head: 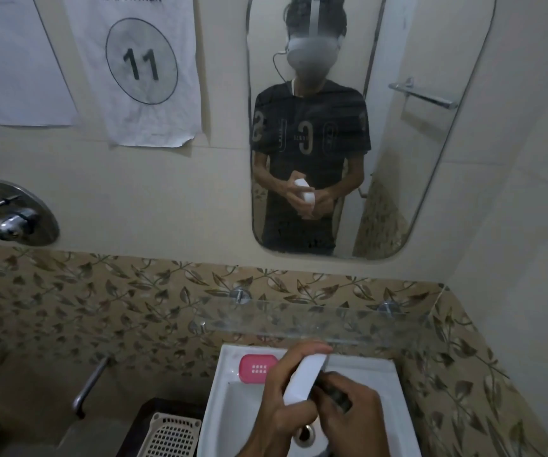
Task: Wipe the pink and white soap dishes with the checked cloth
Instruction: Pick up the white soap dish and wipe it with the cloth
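Observation:
Over the white sink (229,400) my left hand (282,394) grips the white soap dish (304,379), tilted on edge. My right hand (351,413) presses a dark checked cloth (335,392) against the dish's right side; most of the cloth is hidden in my fingers. The pink soap dish (254,367) lies flat on the sink's back left ledge, just left of my left hand and not touched.
A glass shelf (315,321) juts out above the sink's back edge. A mirror (397,159) hangs above it. A metal tap (89,384) sticks out of the wall on the left. A white perforated basket (172,435) sits left of the sink.

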